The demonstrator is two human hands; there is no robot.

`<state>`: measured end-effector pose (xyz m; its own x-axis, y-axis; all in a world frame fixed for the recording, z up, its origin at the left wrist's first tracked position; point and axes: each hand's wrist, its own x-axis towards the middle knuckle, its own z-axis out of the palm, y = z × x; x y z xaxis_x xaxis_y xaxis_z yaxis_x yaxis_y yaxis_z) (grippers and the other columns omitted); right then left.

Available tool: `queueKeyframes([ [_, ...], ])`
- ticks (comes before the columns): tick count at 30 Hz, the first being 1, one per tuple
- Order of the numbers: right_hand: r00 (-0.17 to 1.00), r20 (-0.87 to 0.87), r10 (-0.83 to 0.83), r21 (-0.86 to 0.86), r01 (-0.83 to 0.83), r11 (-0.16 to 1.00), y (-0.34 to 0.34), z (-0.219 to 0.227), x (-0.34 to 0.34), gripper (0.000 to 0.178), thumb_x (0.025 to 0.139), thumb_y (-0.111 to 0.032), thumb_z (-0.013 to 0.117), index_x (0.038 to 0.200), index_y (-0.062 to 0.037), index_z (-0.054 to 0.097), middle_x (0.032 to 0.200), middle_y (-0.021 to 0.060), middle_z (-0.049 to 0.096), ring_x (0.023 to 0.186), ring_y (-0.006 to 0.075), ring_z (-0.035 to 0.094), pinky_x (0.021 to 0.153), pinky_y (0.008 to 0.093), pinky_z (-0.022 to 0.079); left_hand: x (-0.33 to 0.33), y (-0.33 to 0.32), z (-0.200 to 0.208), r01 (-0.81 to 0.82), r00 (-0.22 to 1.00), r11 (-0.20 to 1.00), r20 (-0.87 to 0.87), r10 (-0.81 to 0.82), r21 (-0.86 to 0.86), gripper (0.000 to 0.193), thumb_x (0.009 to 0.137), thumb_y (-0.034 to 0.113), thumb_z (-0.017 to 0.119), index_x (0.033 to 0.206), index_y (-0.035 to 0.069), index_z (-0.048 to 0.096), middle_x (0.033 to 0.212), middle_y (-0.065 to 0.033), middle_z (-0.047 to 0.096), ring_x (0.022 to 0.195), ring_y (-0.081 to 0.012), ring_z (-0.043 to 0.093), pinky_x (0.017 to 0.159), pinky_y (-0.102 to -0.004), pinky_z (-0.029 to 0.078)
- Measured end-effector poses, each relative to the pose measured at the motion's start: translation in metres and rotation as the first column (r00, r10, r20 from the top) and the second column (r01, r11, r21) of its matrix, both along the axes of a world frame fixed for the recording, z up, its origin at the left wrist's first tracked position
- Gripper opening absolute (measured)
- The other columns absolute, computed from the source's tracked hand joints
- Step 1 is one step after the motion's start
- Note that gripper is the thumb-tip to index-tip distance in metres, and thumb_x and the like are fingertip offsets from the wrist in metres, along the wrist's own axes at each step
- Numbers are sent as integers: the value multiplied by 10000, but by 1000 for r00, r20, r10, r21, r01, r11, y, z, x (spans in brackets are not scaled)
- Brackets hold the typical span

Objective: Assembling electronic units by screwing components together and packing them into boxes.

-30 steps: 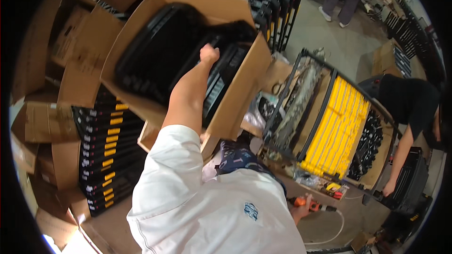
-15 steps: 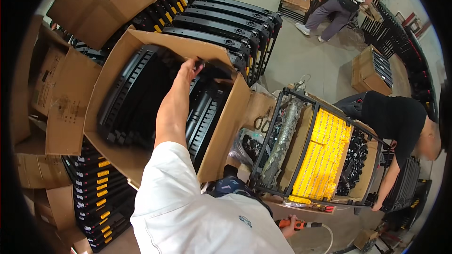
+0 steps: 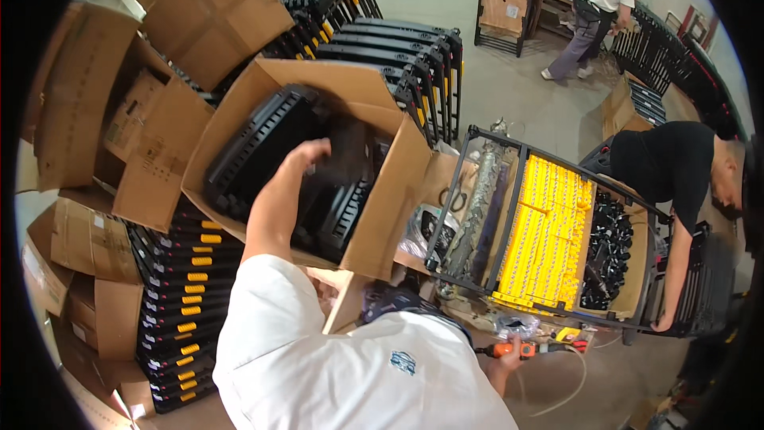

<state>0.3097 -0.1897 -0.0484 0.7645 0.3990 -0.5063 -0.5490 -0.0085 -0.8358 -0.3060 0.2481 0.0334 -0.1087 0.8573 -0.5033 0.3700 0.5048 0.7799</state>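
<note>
Box (image 3: 395,205): left hand (image 3: 306,155) nearer middle now, closed round blurred black part (image 3: 348,150); right hand (image 3: 503,363) grips orange tool (image 3: 526,349).

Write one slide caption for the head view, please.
Left hand over black parts in an open cardboard box, right hand holding an orange tool.

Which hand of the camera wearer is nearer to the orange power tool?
Right. The right hand grips the orange power tool; the left hand is well away from it, over the open cardboard box of black parts.
</note>
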Motion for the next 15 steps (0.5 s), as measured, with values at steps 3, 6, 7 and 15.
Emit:
queueKeyframes([
  [3, 997, 78, 12, -17, -10, 1000, -25, -11, 20, 183, 848, -58, 616, 1015, -17, 557, 776, 78, 603, 580, 141, 535, 520, 267, 450, 32, -40, -1, -115, 866, 929, -494, -80, -352, 118, 662, 138, 685, 703, 40, 635, 775, -143, 632, 684, -283, 592, 615, -383, 488],
  [6, 993, 118, -7, 69, -1, 998, -25, -5, 23, 390, 844, -20, 610, 1207, -30, 470, 794, 73, 599, 578, 138, 535, 511, 274, 451, -10, -57, -8, -264, 710, 957, -696, 106, -123, 205, 715, 142, 639, 871, 10, 655, 925, -184, 657, 871, -316, 636, 736, -408, 514],
  [7, 993, 116, 11, 71, -19, 997, -22, -7, 24, 390, 844, -20, 610, 1207, -30, 470, 794, 73, 599, 578, 138, 535, 511, 274, 451, -25, -65, -15, -346, 598, 932, -741, 305, 105, 283, 747, 156, 607, 978, 0, 658, 1018, -203, 660, 976, -336, 638, 813, -417, 518],
  [15, 978, 203, 40, -28, -36, 999, 0, 27, -11, 187, 806, -18, 633, 959, -38, 528, 758, 78, 609, 596, 147, 546, 527, 277, 458, -43, -70, 69, -35, 479, 994, -871, 110, 106, 366, 753, 202, 516, 1037, 34, 677, 1101, -228, 629, 1076, -353, 590, 931, -403, 469],
])
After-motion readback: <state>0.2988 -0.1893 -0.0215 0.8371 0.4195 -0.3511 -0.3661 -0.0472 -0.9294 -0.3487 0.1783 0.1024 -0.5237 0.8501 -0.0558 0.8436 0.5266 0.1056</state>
